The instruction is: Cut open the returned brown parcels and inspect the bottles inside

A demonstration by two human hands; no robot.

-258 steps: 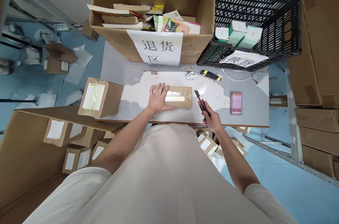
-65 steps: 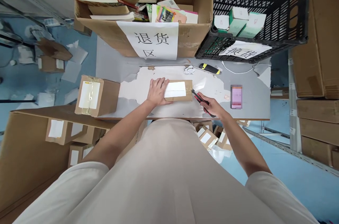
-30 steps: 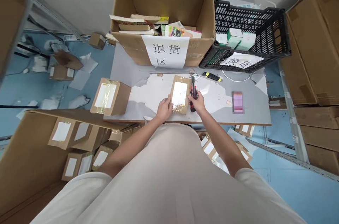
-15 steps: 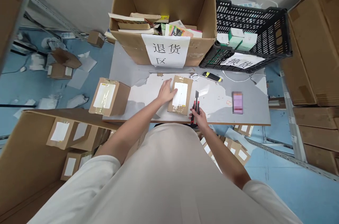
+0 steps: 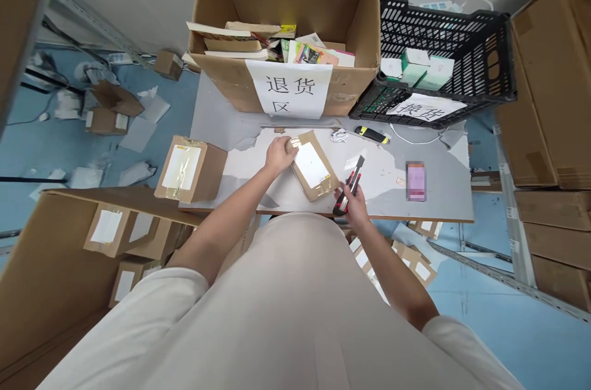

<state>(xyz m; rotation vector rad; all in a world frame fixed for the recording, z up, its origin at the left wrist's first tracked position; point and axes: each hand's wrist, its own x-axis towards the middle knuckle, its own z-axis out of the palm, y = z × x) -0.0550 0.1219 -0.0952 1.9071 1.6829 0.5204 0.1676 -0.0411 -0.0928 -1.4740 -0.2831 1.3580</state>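
While the right hand (image 5: 356, 205) is clamped on a red and black cutter (image 5: 349, 190) near the front edge of the table (image 5: 446, 193), the cutter is the likeliest source of trouble: its tip points forward and slightly right, and, if the blade is out, a turn of the wrist to the left could score the label (image 5: 308, 159) or nick the left hand (image 5: 279, 156). The right fingertips are at the near right corner of the small box (image 5: 316, 168), touching it or just beside it; which, cannot be told. A slack grip there could let the cutter slip, were the same fingers to take the box as well. The right forearm runs forward and inward, fingers curled around the handle. The small box is askew between the hands, label up, near end swung right; whether it sits flat is unclear. Beyond, the left hand grips its far left end, thumb near the label, forearm reaching forward and inward. An uneven pull could twist the box out of this hold. Farther back lies a yellow and black cutter (image 5: 372, 134); behind it stand a carton (image 5: 221, 79) of books (image 5: 318, 56) and a black crate (image 5: 492, 98).
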